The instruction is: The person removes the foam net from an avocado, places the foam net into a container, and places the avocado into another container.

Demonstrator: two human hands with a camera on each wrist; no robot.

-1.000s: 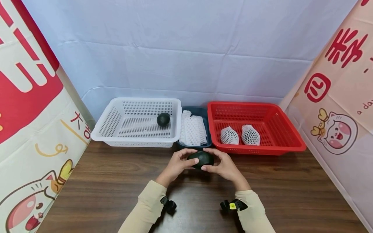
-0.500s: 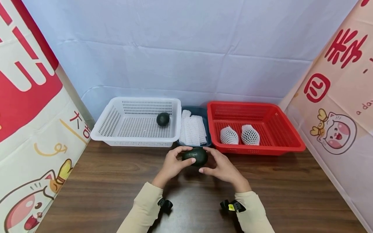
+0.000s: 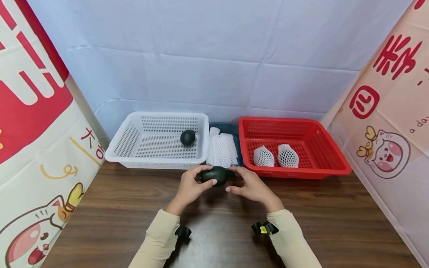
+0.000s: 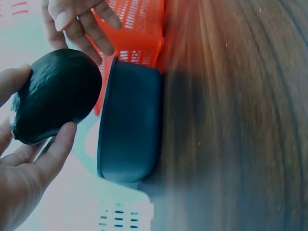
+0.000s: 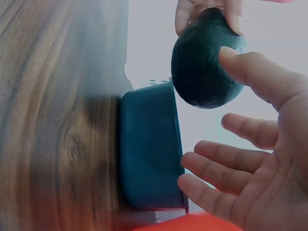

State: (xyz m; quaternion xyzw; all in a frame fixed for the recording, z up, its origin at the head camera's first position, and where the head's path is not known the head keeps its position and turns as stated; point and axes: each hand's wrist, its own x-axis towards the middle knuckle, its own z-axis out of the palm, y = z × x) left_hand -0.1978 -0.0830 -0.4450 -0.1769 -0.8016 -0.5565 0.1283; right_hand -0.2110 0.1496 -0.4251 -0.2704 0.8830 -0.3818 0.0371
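Note:
My left hand [image 3: 187, 187] grips a dark green avocado [image 3: 215, 176] between thumb and fingers, above the table just in front of the small dark blue bin [image 4: 130, 120]. To the avocado's right, my right hand [image 3: 252, 188] is spread with its palm toward it. In the right wrist view its thumb overlaps the avocado [image 5: 202, 62], and the other fingers stand apart from it. White foam net sleeves [image 3: 222, 149] lie in the blue bin. Another avocado [image 3: 187, 137] sits in the white basket [image 3: 157, 163]. Two net-wrapped fruits [image 3: 263, 156] lie in the red basket [image 3: 301, 172].
The white basket, blue bin and red basket stand in a row along the back of the brown wooden table [image 3: 134, 216]. A pale cloth [image 3: 207, 67] hangs behind them. Printed cloths flank the table on the left [image 3: 30, 186] and right [image 3: 385, 123].
The avocado has moved left and slightly toward the blue bin with my left hand. My right hand, which was touching its right side, has loosened and opened. The baskets have stayed put.

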